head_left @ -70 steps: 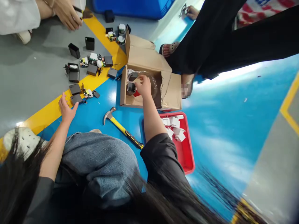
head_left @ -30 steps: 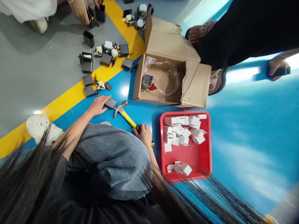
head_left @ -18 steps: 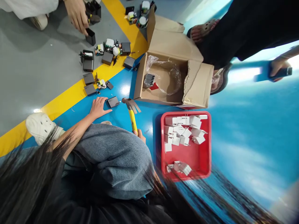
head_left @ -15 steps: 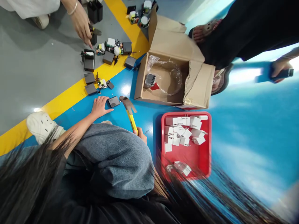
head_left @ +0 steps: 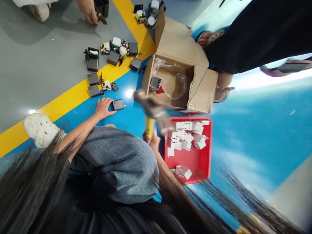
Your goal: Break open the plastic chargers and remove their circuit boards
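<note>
A claw hammer (head_left: 156,112) with a yellow handle is raised off the floor, its metal head smeared by motion. My right hand (head_left: 153,140) is closed around the handle. My left hand (head_left: 103,108) grips the left end of a black charger (head_left: 118,104) lying on the blue floor, with fingers along its far side and the thumb at the near side. A small bright prong or tip shows at the charger's right end. The hammer head is up and to the right of the charger, apart from it.
A red tray (head_left: 209,149) with several white chargers stands at right. Beyond it is an open cardboard box (head_left: 180,107) holding plastic wrap and dark chargers. Black casings (head_left: 93,79) and circuit boards (head_left: 106,85) lie ahead. Another person's hand (head_left: 88,11) holds pliers; someone stands at right.
My right hand has lifted the hammer up and to the right, away from the charger. My left hand stays at the charger. The other person's hand with pliers has drawn back.
</note>
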### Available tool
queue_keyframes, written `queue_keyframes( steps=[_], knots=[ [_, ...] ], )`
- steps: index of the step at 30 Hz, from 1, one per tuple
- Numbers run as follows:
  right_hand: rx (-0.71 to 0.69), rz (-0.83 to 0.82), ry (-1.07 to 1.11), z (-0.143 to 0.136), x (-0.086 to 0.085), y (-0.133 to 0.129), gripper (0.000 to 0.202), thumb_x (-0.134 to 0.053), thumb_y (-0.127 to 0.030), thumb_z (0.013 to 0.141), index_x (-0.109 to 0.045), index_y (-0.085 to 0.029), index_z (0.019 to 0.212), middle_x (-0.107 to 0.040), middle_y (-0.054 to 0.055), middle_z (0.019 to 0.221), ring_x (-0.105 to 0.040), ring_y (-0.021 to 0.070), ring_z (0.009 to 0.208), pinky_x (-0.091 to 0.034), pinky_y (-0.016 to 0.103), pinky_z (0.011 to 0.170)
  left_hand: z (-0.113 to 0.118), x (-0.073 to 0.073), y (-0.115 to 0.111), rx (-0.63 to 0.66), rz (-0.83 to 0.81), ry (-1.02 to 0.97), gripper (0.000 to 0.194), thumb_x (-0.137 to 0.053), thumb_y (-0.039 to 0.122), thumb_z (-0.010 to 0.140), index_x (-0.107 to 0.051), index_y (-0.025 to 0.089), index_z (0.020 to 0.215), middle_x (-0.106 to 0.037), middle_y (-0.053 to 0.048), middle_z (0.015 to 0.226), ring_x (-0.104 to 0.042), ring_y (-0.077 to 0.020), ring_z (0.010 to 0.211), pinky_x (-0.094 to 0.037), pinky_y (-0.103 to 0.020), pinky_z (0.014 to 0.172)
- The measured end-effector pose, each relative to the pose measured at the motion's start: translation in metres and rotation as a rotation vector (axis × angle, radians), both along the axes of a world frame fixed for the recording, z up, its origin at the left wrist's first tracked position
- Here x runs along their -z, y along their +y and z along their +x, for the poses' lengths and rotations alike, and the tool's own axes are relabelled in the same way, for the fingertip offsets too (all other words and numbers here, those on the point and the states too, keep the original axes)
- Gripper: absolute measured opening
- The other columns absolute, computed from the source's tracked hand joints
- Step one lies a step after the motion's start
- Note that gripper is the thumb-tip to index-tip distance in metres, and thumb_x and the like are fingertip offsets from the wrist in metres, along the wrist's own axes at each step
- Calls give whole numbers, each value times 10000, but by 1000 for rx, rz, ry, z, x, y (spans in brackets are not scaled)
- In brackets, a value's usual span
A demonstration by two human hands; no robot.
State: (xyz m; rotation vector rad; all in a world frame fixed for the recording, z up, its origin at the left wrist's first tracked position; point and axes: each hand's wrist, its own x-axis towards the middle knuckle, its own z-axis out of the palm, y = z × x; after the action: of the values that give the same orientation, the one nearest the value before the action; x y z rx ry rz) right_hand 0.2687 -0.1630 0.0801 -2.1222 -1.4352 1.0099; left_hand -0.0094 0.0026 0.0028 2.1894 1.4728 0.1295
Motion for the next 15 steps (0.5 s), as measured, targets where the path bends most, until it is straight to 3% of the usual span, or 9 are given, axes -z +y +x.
queue_keyframes(
  steps=[3,5,11,15],
  knots=[
    [-15,-107,-12,4,7,-8,372,-360,-614,813,-413,-255,732,-462,-8,522,-459,185,475,-303,275,490,-1,2,0,18,-13,-15,630,-588,526,852,-511,167,1364,-537,-153,1375,-453,-356,1246,-342,-447,979],
    [46,-53,-55,7,6,-13,390,-313,-617,850,-411,-251,760,-497,6,560,-504,198,515,-323,277,510,-2,3,-1,22,-10,-29,632,-585,526,850,-511,169,1367,-533,-151,1386,-447,-359,1252,-335,-456,986],
    [-9,-17,-34,2,-19,-3,438,-343,-632,882,-447,-227,752,-484,-6,533,-471,164,478,-296,256,490,-6,5,-1,13,-51,-70,630,-581,534,838,-515,208,1372,-527,-143,1384,-434,-363,1249,-337,-457,987],
    [76,257,65,-3,-33,16,506,-241,-657,896,-447,-226,727,-500,7,551,-453,147,461,-331,258,485,-7,6,-2,11,-64,-97,642,-580,547,837,-508,213,1380,-526,-145,1359,-428,-360,1248,-338,-462,992]
  ],
)
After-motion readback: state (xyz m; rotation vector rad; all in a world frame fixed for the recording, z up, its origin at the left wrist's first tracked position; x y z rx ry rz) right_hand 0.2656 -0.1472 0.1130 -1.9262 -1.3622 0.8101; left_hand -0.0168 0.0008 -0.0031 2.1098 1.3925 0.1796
